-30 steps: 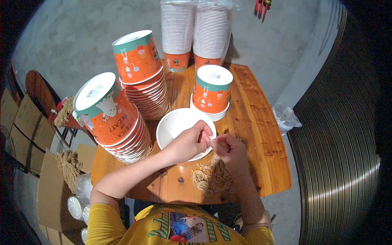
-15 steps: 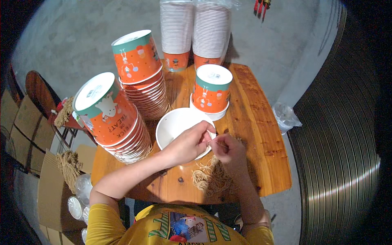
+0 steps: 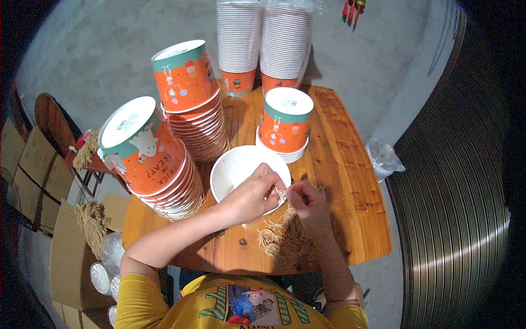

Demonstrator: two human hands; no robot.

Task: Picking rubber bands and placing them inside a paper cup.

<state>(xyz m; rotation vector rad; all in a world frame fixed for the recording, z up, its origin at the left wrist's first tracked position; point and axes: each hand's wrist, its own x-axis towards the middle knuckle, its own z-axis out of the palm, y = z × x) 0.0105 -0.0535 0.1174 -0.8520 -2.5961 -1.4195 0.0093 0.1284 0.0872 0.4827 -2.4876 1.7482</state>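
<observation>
A paper bucket with a white inside [image 3: 234, 171] stands on the wooden table in front of me, its open mouth facing up. My left hand [image 3: 253, 193] is closed at its right rim, the thumb and fingers pinching a thin beige string [image 3: 281, 196]. Right beside it, my right hand [image 3: 309, 202] is closed in a pinch at the same string, fingertips close to the left hand's. A loose tangle of beige string [image 3: 278, 237] lies on the table just below both hands. Part of the bucket's rim is hidden behind my left hand.
Upside-down stacks of orange and green buckets stand at the left [image 3: 159, 151], behind it [image 3: 189, 82], and to the right [image 3: 285, 123]. Tall bagged stacks [image 3: 239, 38] rise at the table's back. Cardboard boxes [image 3: 71, 257] and a string bundle [image 3: 92, 223] are at the lower left.
My hands have shifted slightly around the string at the rim, and a small loop or knot of it now shows between them. The stacks stay in place.
</observation>
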